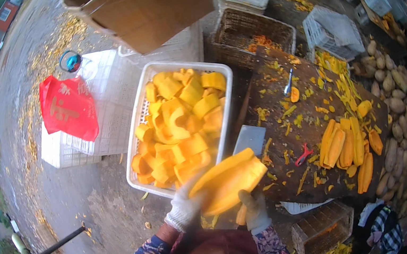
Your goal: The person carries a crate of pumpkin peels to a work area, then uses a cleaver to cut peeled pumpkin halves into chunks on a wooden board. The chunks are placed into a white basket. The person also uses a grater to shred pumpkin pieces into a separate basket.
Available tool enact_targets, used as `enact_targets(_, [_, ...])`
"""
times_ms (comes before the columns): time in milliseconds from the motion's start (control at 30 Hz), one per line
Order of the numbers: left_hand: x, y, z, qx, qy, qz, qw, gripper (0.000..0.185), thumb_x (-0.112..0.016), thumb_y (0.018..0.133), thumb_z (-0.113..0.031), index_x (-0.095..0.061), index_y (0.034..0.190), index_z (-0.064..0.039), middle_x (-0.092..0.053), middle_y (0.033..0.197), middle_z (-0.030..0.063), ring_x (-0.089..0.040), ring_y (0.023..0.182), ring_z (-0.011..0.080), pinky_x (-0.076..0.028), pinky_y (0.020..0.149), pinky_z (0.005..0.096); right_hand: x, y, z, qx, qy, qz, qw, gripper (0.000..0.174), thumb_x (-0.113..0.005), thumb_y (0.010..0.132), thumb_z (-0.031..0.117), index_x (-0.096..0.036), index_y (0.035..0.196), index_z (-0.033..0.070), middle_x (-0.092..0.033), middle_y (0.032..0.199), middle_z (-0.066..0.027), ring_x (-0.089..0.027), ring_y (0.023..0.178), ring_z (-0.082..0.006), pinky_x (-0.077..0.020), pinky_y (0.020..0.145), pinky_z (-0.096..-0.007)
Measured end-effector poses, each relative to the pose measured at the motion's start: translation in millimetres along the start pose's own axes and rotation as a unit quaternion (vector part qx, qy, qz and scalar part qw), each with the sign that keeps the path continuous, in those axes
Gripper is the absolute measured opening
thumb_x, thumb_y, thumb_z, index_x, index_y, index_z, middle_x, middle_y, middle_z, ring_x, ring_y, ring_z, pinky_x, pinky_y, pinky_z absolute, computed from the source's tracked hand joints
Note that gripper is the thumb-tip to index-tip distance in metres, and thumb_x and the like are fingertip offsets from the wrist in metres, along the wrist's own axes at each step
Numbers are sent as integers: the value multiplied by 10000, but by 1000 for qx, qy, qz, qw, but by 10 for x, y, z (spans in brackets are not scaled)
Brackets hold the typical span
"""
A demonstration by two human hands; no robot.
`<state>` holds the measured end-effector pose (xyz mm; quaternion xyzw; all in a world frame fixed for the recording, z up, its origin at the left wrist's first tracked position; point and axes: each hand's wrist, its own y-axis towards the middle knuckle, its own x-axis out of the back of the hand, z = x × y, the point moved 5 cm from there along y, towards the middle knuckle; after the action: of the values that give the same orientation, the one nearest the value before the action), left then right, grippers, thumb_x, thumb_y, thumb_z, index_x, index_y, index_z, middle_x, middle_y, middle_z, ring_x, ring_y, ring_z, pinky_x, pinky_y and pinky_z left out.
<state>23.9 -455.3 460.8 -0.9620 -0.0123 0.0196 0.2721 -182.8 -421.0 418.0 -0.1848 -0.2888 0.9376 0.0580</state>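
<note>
My left hand (pixel 186 206), in a white knitted glove, holds a peeled, hollowed squash half (pixel 229 183) in front of my body. My right hand (pixel 255 209), in a soiled glove, is at the lower right edge of this half, its thumb against it. A small orange piece shows beside that hand; whether the hand grips it is unclear. Just beyond the left hand stands a white plastic crate (pixel 224 68) filled with cut squash chunks (pixel 176 119). A flat grey metal blade (pixel 249 140) lies at the near left edge of the dark work table (pixel 266 116).
On the table are a red peeler (pixel 303 154), a metal spoon (pixel 289 82), peelings and several peeled squash halves (pixel 345 139). Whole squashes (pixel 398 106) are heaped at right. A cardboard box (pixel 155 10), a red bag (pixel 68 109) on white crates and a brown crate (pixel 252 34) stand beyond.
</note>
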Motion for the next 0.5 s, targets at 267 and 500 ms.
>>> enact_targets(267, [1151, 347, 211, 9, 52, -159, 986, 494, -645, 941, 6, -635, 1429, -67, -701, 1128, 29, -636, 990, 115, -526, 886, 249, -723, 161, 422, 25, -7, -28, 999, 80, -630, 1010, 81, -555, 1024, 57, -627, 851, -37, -574, 644, -110, -507, 584, -276])
enact_targets(500, [1617, 414, 80, -82, 181, -151, 968, 468, -649, 946, -27, -646, 1412, -79, -724, 1128, 86, -675, 1053, 177, -524, 962, 282, -1085, 454, 140, 172, -470, 125, 857, 182, -570, 1040, 142, -611, 1138, -5, -657, 804, -163, -633, 665, -249, -512, 626, -353])
